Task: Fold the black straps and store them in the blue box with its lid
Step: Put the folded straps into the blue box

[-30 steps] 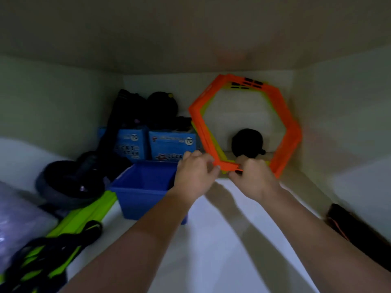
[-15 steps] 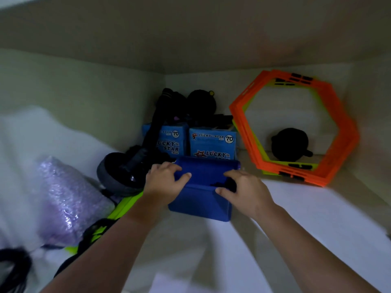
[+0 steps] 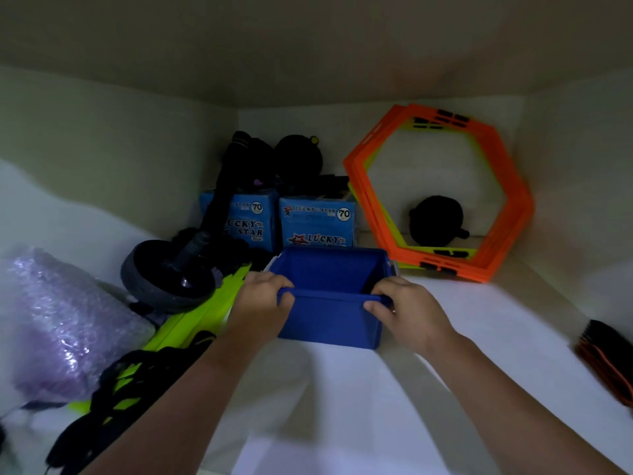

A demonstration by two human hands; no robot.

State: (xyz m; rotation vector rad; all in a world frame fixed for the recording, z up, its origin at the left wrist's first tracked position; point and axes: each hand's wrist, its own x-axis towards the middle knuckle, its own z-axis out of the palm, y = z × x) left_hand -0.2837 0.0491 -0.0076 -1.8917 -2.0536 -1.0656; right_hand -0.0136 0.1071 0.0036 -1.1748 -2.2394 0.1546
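Observation:
A blue box [image 3: 329, 320] stands open on the white shelf, with no lid in view. My left hand [image 3: 262, 303] grips the left end of its near rim, thumb hooked inside. My right hand [image 3: 407, 310] grips the right end of the same rim. The inside of the box looks dark and I cannot tell what is in it. Black straps [image 3: 113, 392] woven with lime-green pieces lie in a loose heap at the lower left, apart from both hands.
Orange and lime hexagon rings [image 3: 442, 197] lean on the back wall with a black round object [image 3: 436, 221] behind them. Two blue Lucky Star cartons [image 3: 315, 224], a black wheel roller [image 3: 164, 279], a purple bubble-wrap bundle [image 3: 58, 323] and a black-orange item [image 3: 606, 358] crowd the shelf.
My hands let go of the orange hexagon rings, which now lean on the back wall, and took hold of the blue box. The box has come toward me slightly.

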